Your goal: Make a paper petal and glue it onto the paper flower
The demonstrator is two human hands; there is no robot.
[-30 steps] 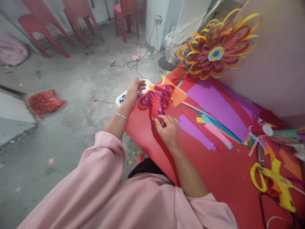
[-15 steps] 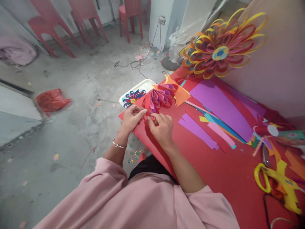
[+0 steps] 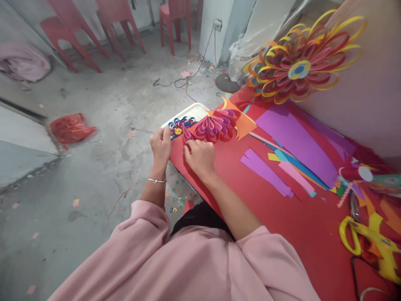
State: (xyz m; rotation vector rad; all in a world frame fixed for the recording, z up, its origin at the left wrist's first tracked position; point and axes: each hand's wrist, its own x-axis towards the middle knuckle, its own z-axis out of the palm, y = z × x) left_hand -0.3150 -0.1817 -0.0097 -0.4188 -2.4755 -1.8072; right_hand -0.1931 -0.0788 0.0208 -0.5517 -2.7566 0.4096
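1. your right hand is closed, its fingertips seeming to pinch the base of a red-and-pink loop at the left corner of the red table.
2. your left hand has curled fingers beside that corner; you cannot tell from here whether they grip anything.
3. just beside the loop, near the same corner, sits a paper fan. its nested loops are formed; whether yours is joined to it is unclear.
4. by that corner, a white tray bears a blue flower with a centre disc, so that one looks finished.
5. at the far edge, a large flower also looks complete.
6. the fan, by contrast, seems only partly done: it spreads over part of a round and shows no disc. closing the round appears left.
7. toward the right edge, purple strips lie flat, seemingly unused.
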